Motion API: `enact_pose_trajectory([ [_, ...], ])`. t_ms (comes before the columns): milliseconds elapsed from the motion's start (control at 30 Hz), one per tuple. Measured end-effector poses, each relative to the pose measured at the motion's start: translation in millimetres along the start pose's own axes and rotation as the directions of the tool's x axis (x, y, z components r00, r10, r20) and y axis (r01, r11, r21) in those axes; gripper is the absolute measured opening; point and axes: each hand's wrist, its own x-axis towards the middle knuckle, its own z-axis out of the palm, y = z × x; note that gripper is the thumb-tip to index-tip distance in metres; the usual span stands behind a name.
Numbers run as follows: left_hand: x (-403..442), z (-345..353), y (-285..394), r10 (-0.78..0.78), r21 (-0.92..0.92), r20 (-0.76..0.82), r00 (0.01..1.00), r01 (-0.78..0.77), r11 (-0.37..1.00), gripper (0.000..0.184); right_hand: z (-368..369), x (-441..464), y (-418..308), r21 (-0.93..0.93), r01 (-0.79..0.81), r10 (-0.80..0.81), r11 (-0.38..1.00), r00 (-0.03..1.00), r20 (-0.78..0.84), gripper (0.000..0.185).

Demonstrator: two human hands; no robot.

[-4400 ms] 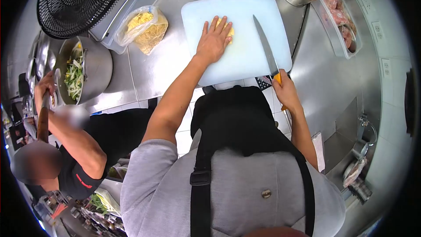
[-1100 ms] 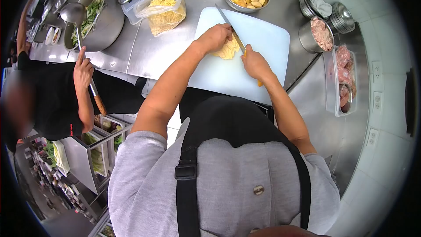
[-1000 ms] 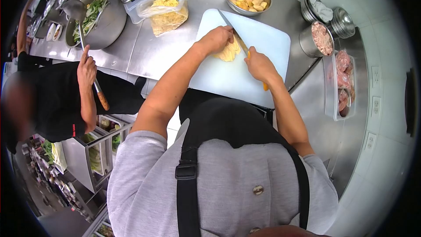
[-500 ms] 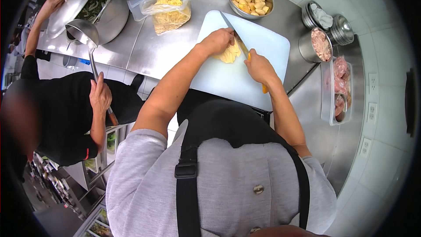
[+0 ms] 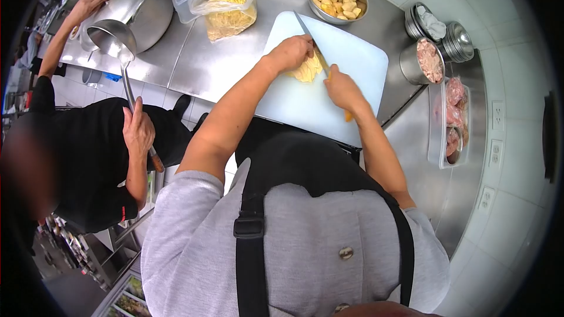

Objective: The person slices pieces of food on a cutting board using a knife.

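Observation:
On a white cutting board [image 5: 311, 105] lies a fan of thin, pale yellow slices [image 5: 308, 73], which look like ginger. My left hand [image 5: 292, 53] is closed with curled fingers on the ginger at the top of the slices; the piece under the fingertips is hidden. In my right hand [image 5: 343, 89] is the yellow handle of a kitchen knife [image 5: 320, 53], the fist wrapped around it. The blade points away from me and runs along the right side of the slices, close to my left fingertips.
Beyond the board stands a metal bowl [image 5: 353, 13] of peeled chunks; left of it is a bag of yellow shreds [image 5: 230, 22]. Right are a pot of chopped meat [image 5: 429, 61] and a meat tub [image 5: 433, 129]. A co-worker holds a ladle [image 5: 128, 82] beside a large pot [image 5: 158, 17].
The co-worker's lid has come down over the large pot, covering the greens inside. Their ladle has shifted slightly right. My hands and knife have barely moved.

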Motion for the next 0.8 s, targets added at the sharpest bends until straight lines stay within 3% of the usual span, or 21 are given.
enact_pose_trajectory([
  [400,-1,-3,0,0.011,0.008,-0.009,1.000,-0.011,1.000,0.016,-2,4,0,-0.015,0.042,-0.042,0.999,0.999,-0.023,0.031],
  [467,-3,0,2,-0.009,0.004,0.046,0.999,0.008,1.000,0.016,28,13,13,0.029,0.045,-0.043,0.999,0.997,-0.066,0.031],
  [600,3,-25,7,-0.081,0.006,0.056,0.995,0.081,0.997,0.018,15,9,-1,0.007,0.007,-0.007,1.000,1.000,-0.014,0.031],
  [733,-1,-30,10,-0.069,0.171,0.277,0.958,0.022,0.985,0.028,9,8,0,-0.023,0.013,-0.013,1.000,1.000,0.004,0.031],
  [800,1,-34,14,-0.100,0.179,0.297,0.950,0.048,0.983,0.031,5,8,-1,-0.032,0.004,-0.003,0.999,1.000,0.020,0.031],
])
